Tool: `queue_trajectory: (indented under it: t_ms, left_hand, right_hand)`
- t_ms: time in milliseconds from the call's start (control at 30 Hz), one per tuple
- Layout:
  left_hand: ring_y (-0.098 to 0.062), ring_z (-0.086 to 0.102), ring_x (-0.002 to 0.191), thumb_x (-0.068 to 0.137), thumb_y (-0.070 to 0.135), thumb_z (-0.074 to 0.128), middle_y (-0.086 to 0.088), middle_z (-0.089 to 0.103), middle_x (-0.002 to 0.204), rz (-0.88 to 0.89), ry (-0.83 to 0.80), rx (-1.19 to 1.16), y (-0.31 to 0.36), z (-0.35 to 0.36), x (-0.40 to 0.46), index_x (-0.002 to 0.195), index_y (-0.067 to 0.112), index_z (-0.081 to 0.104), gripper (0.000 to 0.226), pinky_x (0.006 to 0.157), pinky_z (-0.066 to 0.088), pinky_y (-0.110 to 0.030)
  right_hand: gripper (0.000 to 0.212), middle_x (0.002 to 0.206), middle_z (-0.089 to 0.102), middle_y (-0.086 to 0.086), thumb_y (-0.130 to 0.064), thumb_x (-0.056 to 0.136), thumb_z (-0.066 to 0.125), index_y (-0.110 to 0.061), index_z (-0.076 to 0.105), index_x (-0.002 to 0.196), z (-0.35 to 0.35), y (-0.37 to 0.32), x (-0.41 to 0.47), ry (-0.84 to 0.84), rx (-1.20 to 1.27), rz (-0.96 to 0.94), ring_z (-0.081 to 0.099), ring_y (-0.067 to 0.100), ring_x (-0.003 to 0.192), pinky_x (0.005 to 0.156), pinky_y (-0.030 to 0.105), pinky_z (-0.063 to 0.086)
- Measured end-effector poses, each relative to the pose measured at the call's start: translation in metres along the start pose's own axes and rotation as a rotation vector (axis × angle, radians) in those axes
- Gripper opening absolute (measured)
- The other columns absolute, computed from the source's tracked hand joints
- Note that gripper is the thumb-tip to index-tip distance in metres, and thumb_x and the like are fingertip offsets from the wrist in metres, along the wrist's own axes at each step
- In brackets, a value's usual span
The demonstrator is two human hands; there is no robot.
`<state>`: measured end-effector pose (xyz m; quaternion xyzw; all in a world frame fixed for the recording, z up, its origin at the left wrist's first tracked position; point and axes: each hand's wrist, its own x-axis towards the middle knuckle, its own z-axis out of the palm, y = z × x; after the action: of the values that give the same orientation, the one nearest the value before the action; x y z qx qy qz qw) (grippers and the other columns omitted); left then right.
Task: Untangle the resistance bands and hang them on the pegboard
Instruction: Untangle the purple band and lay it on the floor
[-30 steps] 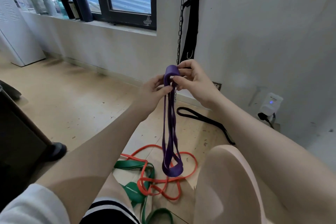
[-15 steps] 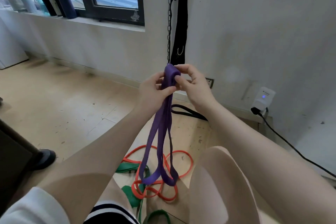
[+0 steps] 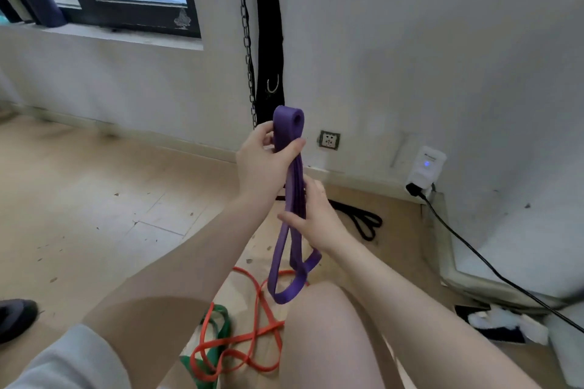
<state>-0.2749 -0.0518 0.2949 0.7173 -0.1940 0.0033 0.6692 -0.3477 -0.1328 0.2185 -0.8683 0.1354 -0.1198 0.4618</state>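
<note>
A purple resistance band (image 3: 288, 133), folded into several strands, hangs in front of me. My left hand (image 3: 260, 161) grips its folded top, thumb across the strands. Lower down, my right hand (image 3: 311, 218) holds the strands about halfway along, fingers wrapped round them. The band's loops dangle just above my right knee. On the floor below lie an orange band (image 3: 252, 338) and a green band (image 3: 221, 322), twisted together. A black band (image 3: 363, 221) lies by the wall. No pegboard is in view.
A chain (image 3: 248, 41) and a black strap (image 3: 268, 41) hang down the wall ahead. A wall socket (image 3: 329, 139), a white plugged-in device (image 3: 425, 167) and its black cable (image 3: 493, 268) are on the right. A window with bottles is at upper left. A dark shoe (image 3: 15, 317) is at left.
My right hand has left the top of the purple band and slid down to grip its strands midway. The left hand keeps the top. My view has swung right.
</note>
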Motion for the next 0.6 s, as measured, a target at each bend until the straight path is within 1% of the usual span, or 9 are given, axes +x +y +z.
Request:
queue_trajectory:
  t_ms: [100,133,200,267,367,433,500,533,600]
  left_hand:
    - [-0.004,0.064,0.066,0.073,0.021,0.076,0.014,0.065,0.073,-0.067,0.02,-0.101,-0.01,0.028,0.009,0.096,0.019,0.064,0.025,0.07,0.057,-0.036]
    - [-0.004,0.065,0.067,0.074,0.019,0.076,0.011,0.066,0.075,-0.096,0.013,-0.135,-0.014,0.038,0.011,0.097,0.017,0.065,0.026,0.073,0.058,-0.036]
    - [-0.014,0.068,0.078,0.072,0.022,0.076,0.003,0.069,0.082,-0.169,-0.026,-0.198,-0.027,0.058,0.012,0.096,0.021,0.065,0.026,0.081,0.057,-0.042]
    - [-0.023,0.067,0.089,0.074,0.022,0.074,-0.002,0.07,0.089,-0.235,-0.073,-0.259,-0.042,0.078,0.011,0.092,0.025,0.065,0.02,0.086,0.055,-0.045]
    - [-0.018,0.066,0.089,0.083,0.013,0.067,-0.001,0.069,0.092,-0.38,-0.084,-0.392,-0.065,0.101,0.015,0.099,0.018,0.062,0.018,0.088,0.055,-0.037]
    - [-0.015,0.063,0.087,0.085,0.011,0.064,0.002,0.066,0.088,-0.469,-0.044,-0.431,-0.087,0.108,0.025,0.093,0.018,0.061,0.011,0.091,0.052,-0.035]
    - [-0.013,0.06,0.088,0.086,0.014,0.064,0.004,0.064,0.087,-0.551,-0.021,-0.332,-0.121,0.108,0.035,0.086,0.021,0.059,0.008,0.092,0.049,-0.031]
    - [-0.01,0.059,0.088,0.086,0.017,0.064,0.006,0.063,0.089,-0.596,-0.021,-0.278,-0.141,0.106,0.039,0.087,0.023,0.059,0.008,0.089,0.046,-0.028]
    - [-0.007,0.056,0.093,0.087,0.02,0.063,0.008,0.062,0.096,-0.689,-0.01,-0.219,-0.186,0.101,0.049,0.099,0.022,0.06,0.013,0.086,0.038,-0.026]
  right_hand:
    - [0.059,0.12,0.038,-0.006,-0.025,0.089,0.058,-0.03,0.027,0.139,-0.004,0.019,0.008,0.167,-0.108,0.064,0.057,0.017,0.095,0.082,0.036,0.052]
    - [0.053,0.12,0.042,-0.003,-0.021,0.092,0.053,-0.028,0.03,0.139,-0.009,0.028,0.01,0.205,-0.141,0.084,0.058,0.018,0.091,0.079,0.036,0.051]
    - [0.044,0.121,0.047,0.0,-0.015,0.095,0.046,-0.025,0.037,0.137,-0.025,0.05,0.011,0.254,-0.19,0.112,0.057,0.018,0.091,0.075,0.032,0.048]
    - [0.04,0.117,0.051,0.0,-0.011,0.093,0.049,-0.02,0.044,0.132,-0.046,0.074,0.012,0.335,-0.19,0.165,0.056,0.017,0.098,0.077,0.026,0.042]
    - [0.029,0.107,0.058,-0.001,-0.006,0.088,0.058,-0.016,0.054,0.115,-0.075,0.104,0.02,0.461,-0.149,0.217,0.055,0.014,0.095,0.082,0.028,0.044]
    - [0.023,0.103,0.058,-0.003,-0.009,0.087,0.06,-0.016,0.058,0.108,-0.079,0.123,0.03,0.392,-0.237,0.211,0.053,0.011,0.091,0.079,0.027,0.043]
    - [0.021,0.106,0.058,-0.004,-0.015,0.088,0.06,-0.02,0.058,0.108,-0.066,0.146,0.043,0.256,-0.353,0.231,0.055,0.013,0.093,0.078,0.031,0.047]
    - [0.021,0.109,0.058,-0.005,-0.017,0.089,0.058,-0.022,0.057,0.109,-0.054,0.159,0.051,0.189,-0.408,0.251,0.056,0.015,0.096,0.077,0.034,0.049]
    - [0.024,0.114,0.056,-0.004,-0.017,0.09,0.054,-0.023,0.054,0.113,-0.022,0.186,0.07,0.072,-0.502,0.278,0.057,0.017,0.099,0.073,0.032,0.048]
